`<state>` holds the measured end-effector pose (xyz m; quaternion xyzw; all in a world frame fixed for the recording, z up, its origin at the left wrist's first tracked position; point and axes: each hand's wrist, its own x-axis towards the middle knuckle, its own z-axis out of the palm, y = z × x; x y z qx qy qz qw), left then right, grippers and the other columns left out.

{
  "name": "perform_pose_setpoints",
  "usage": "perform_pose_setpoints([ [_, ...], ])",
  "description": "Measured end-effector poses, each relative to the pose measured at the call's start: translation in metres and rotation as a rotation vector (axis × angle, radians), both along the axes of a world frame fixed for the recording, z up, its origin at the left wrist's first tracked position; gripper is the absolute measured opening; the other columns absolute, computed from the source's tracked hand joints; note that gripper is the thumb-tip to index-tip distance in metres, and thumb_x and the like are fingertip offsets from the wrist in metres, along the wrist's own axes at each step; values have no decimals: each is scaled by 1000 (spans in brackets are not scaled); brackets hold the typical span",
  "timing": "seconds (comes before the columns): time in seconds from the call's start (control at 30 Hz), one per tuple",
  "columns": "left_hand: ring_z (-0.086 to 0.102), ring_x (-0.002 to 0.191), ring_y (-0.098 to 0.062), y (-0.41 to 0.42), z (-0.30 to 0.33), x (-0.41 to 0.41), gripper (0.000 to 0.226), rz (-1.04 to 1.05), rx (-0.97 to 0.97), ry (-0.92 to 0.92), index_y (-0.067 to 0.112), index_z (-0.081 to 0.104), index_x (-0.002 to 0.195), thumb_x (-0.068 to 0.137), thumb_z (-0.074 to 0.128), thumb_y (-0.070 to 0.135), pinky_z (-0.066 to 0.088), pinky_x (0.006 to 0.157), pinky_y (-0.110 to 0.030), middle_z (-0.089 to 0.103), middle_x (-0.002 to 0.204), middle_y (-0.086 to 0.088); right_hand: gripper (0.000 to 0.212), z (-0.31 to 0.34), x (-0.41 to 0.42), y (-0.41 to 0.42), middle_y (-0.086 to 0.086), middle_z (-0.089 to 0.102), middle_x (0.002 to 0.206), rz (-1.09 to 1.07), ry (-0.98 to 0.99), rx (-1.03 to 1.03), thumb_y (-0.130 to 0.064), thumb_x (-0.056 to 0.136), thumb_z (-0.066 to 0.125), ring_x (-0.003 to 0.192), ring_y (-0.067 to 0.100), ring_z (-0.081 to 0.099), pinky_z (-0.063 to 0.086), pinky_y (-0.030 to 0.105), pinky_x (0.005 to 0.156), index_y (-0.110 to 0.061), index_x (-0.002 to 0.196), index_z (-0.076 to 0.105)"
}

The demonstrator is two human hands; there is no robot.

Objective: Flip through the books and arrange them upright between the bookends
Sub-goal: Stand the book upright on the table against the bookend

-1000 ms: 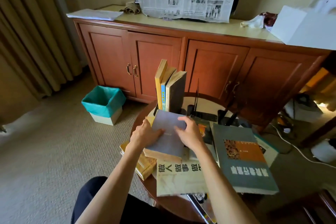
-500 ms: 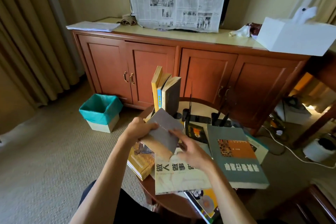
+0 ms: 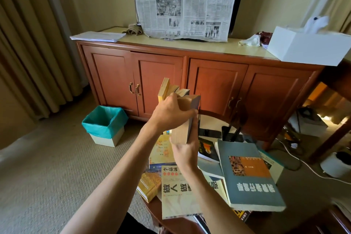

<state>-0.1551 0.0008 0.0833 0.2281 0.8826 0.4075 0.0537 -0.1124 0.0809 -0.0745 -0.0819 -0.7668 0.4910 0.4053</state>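
Your left hand (image 3: 171, 111) grips the upper part of the thick paperback (image 3: 187, 118), fingers curled over its top edge and down the yellowed page block, so the hand wraps the book from the left. Your right hand (image 3: 185, 153) holds the same book from below: the fingers are curled around its lower corner, though how far they close on the far side you cannot tell from this view. The book stands nearly upright in the air above the round table (image 3: 157, 208), page edges turned toward you, grey cover facing right.

Just behind it, the three standing books (image 3: 167, 89) lean together, the yellow one on the left; your left hand hides their lower halves. To the right of the held book, a black bookend (image 3: 209, 132) rests on the table, with dark upright pieces just beyond it.

The other books lie flat and overlapping on the table: a large grey-blue book (image 3: 248, 176) with an orange panel on the right, a cream book (image 3: 176, 194) with big black characters under your right forearm, and a mustard one (image 3: 150, 185) at the left edge.
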Motion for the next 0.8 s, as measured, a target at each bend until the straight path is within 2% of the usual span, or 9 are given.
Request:
perform_pose_setpoints([
  [0.13, 60, 122, -25, 15, -21, -27, 66, -82, 225, -181, 6, 43, 144, 93, 74, 35, 55, 102, -42, 60, 134, -8, 87, 22, -33, 13, 5, 69, 118, -25, -11, -148, -12, 77, 84, 99, 5, 68, 54, 10, 82, -9, 150, 37],
  [0.2, 59, 127, -30, 17, -30, -46, 52, -101, 318, -239, 2, 47, 144, 100, 66, 23, 55, 103, -40, 61, 136, -14, 75, 29, -49, 21, -14, 65, 104, -17, -92, -204, -14, 79, 84, 78, -11, 63, 48, 1, 71, -4, 144, 46],
  [0.27, 58, 129, -32, 16, -37, -66, 45, -120, 364, -276, -2, 49, 144, 104, 58, 15, 55, 101, -34, 61, 135, -16, 63, 29, -65, 31, -31, 54, 99, -30, -193, -176, -18, 81, 81, 68, -14, 59, 48, 0, 65, 1, 135, 56],
  [0.37, 60, 122, -28, 15, -50, -86, 41, -146, 363, -316, -6, 48, 145, 104, 52, 1, 55, 99, -30, 61, 131, -16, 56, 26, -89, 46, -10, 68, 97, -2, -283, -232, -22, 81, 80, 75, 5, 67, 58, 15, 67, -4, 129, 57],
  [0.4, 61, 120, -26, 17, -53, -88, 42, -153, 350, -322, -6, 48, 145, 103, 50, -2, 55, 97, -27, 62, 131, -15, 52, 24, -94, 49, -6, 70, 94, 11, -321, -247, -23, 82, 80, 74, 6, 66, 55, 11, 62, -7, 126, 58],
  [0.53, 63, 116, -22, 21, -76, -95, 43, -144, 282, -316, -1, 55, 140, 100, 44, -11, 52, 90, -16, 67, 122, -9, 39, 8, -111, 57, -12, 64, 84, 106, -474, -184, -31, 83, 79, 70, -3, 61, 45, 8, 55, -13, 113, 60],
  [0.6, 64, 108, -22, 17, -94, -101, 47, -106, 243, -313, 6, 59, 140, 98, 45, -7, 52, 91, -21, 71, 117, -8, 35, -1, -117, 63, -13, 66, 86, 161, -546, -112, -38, 83, 77, 73, 3, 64, 44, 12, 59, -19, 107, 60],
  [0.7, 52, 93, -21, 9, -118, -107, 61, -18, 204, -285, 9, 43, 155, 95, 47, 0, 44, 83, -36, 69, 105, -2, 35, -7, -122, 74, -4, 71, 97, 246, -631, -51, -33, 84, 74, 86, 12, 68, 46, 16, 63, -19, 114, 61],
  [0.8, 52, 78, -19, 10, -123, -107, 59, 27, 147, -239, 9, 42, 155, 97, 46, -1, 42, 72, -34, 66, 90, -2, 35, -12, -120, 77, 2, 69, 100, 275, -669, 66, -25, 87, 69, 87, 17, 67, 48, 19, 66, -17, 119, 58],
])
